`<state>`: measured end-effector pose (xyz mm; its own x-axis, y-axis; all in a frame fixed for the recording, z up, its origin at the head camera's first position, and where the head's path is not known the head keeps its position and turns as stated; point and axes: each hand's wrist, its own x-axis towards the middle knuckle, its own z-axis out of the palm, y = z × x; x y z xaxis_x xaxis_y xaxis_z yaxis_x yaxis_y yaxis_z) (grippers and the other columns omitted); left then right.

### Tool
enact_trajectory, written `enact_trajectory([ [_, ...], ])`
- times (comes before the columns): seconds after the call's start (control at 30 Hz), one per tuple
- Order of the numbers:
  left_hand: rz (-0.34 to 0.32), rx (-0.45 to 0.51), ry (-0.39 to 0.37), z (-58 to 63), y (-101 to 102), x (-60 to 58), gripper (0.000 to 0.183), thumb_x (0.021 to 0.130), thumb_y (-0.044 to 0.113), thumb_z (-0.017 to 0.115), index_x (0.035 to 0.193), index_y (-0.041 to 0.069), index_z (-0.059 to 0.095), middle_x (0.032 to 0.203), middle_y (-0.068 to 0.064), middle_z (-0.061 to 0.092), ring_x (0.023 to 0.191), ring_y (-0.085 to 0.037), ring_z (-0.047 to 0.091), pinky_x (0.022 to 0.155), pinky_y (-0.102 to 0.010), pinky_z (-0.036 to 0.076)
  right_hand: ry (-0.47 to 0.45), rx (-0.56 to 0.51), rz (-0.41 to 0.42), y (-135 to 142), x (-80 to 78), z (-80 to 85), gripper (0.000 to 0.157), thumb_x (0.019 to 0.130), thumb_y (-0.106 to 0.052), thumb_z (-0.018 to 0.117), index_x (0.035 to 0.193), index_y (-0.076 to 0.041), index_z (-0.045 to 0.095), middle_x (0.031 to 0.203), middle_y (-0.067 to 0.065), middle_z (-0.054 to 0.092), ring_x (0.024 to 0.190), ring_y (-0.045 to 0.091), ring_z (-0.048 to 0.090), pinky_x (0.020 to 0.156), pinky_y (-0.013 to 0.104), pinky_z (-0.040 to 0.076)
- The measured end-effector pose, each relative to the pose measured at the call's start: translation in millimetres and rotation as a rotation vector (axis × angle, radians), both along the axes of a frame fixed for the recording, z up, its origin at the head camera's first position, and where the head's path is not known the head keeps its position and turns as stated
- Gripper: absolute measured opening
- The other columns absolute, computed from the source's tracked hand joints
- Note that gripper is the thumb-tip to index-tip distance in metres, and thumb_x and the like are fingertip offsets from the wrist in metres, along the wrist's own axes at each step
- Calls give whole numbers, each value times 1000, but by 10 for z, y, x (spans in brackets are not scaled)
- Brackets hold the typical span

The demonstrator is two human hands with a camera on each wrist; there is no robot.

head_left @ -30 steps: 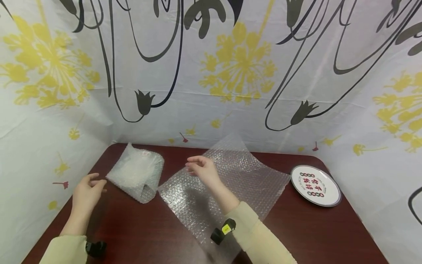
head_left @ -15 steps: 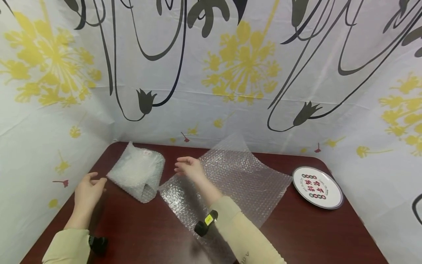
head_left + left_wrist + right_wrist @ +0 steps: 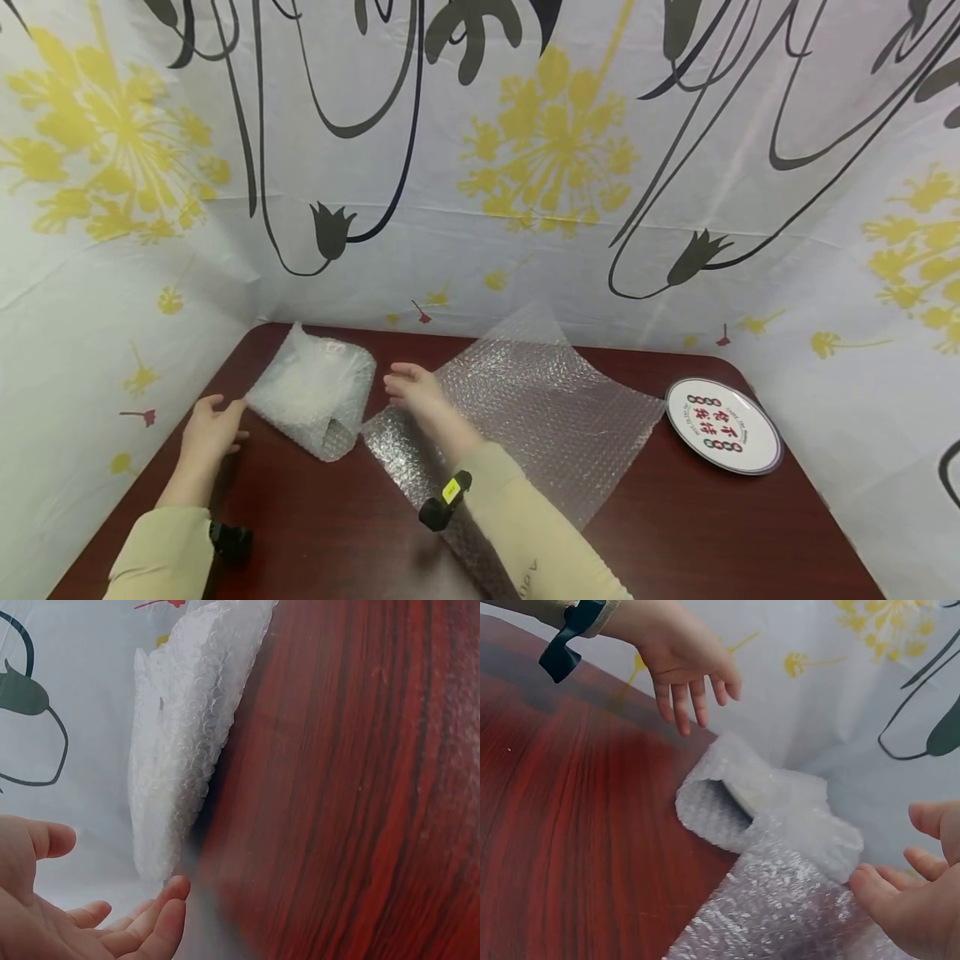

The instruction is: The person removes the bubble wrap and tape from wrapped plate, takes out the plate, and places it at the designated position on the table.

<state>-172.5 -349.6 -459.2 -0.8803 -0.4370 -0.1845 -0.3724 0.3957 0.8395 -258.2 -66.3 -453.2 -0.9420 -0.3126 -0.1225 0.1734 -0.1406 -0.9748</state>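
A bubble-wrapped bundle (image 3: pixel 309 392) lies at the table's back left. In the right wrist view, its rolled end (image 3: pixel 709 814) gapes, showing a dark curved edge inside. My left hand (image 3: pixel 207 433) is just to its left, fingers loosely bent and holding nothing. In the left wrist view the fingertips (image 3: pixel 178 888) come right up to the bundle's lower end. On the other side, my right hand (image 3: pixel 418 392) hovers over the left part of a flat bubble wrap sheet (image 3: pixel 547 408). Its thumb and fingers (image 3: pixel 874 889) are spread apart, facing the bundle.
A white plate (image 3: pixel 723 427) with a dark rim and red lettering sits at the table's right, near the sheet's corner. The sheet's far corner leans up against the patterned cloth wall (image 3: pixel 480 200). Dark red tabletop (image 3: pixel 322 517) shows in front.
My right hand has swept left across the sheet toward the bundle. The left hand has shifted slightly right, closer to the bundle's edge. Bundle, sheet and plate stay in place.
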Motion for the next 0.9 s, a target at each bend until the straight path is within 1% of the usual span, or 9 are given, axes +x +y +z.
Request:
enact_trajectory([
  [0.17, 25, 79, -9, -53, -28, -29, 79, 98, 42, 38, 149, -9, 3, 141, -40, 23, 71, -15, 63, 63, -32, 55, -4, -6, 43, -47, 21, -72, 51, 95, -6, 57, 139, 11, 37, 128, 27, 52, 122, 43, 47, 99, 48, 41],
  [0.3, 29, 144, 2, -85, -43, -34, 80, 99, 41, 38, 149, -8, 0, 146, -40, 13, 68, -12, 63, 63, -30, 55, -11, -21, 72, -83, 35, -123, 56, 95, -7, 56, 141, 12, 32, 133, 29, 47, 124, 43, 45, 101, 48, 39],
  [0.4, 13, 190, 14, -107, -49, -37, 79, 100, 39, 37, 148, -8, -2, 144, -40, 18, 69, -10, 63, 64, -29, 56, -26, -43, 84, -116, 36, -159, 57, 95, -6, 56, 142, 14, 29, 134, 30, 45, 126, 44, 43, 102, 49, 38],
  [0.53, -26, 239, 17, -118, -56, -42, 77, 101, 38, 34, 148, -9, -7, 140, -40, 25, 71, -9, 64, 67, -30, 56, -58, -54, 94, -148, 32, -196, 58, 96, -7, 55, 142, 14, 27, 137, 31, 41, 126, 43, 42, 103, 47, 38],
  [0.7, -36, 274, 14, -130, -58, -56, 77, 101, 36, 32, 147, -9, -10, 140, -41, 25, 71, -8, 65, 68, -31, 56, -71, -49, 124, -173, 36, -278, 60, 97, -10, 55, 143, 14, 25, 139, 31, 39, 127, 41, 42, 103, 45, 38],
  [0.9, -36, 306, 25, -165, -69, -93, 77, 101, 36, 33, 147, -10, -10, 141, -41, 25, 72, -10, 66, 69, -31, 57, -43, -35, 148, -208, 68, -341, 61, 96, -8, 54, 143, 16, 23, 138, 32, 40, 127, 40, 43, 104, 44, 37],
])
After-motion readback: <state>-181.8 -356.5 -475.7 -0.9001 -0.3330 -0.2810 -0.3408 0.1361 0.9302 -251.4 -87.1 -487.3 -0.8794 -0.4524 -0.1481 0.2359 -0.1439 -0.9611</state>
